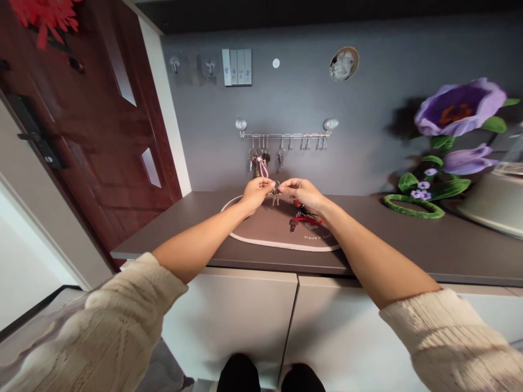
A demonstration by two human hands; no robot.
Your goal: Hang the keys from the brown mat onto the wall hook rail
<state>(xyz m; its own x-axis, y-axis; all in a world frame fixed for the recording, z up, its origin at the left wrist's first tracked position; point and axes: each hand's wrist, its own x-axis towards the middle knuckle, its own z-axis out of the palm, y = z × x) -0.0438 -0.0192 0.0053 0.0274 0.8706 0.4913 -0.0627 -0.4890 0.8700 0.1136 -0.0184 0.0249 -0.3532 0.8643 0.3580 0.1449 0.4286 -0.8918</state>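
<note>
Between both hands hangs a key ring with a few small metal keys dangling below it. My left hand pinches the ring from the left, and my right hand pinches it from the right. Below them lies a brown oval mat with a pale rim. More keys with red straps rest on the mat, partly hidden by my right hand and forearm. Behind, a clear hook rail on the wall carries several bunches of keys on its left part and one key nearer the middle.
The mat sits on a dark countertop above white cabinet doors. At right stand purple plush flowers and a pale lamp-like object. A dark red door is at left. Small clear hooks are on the wall.
</note>
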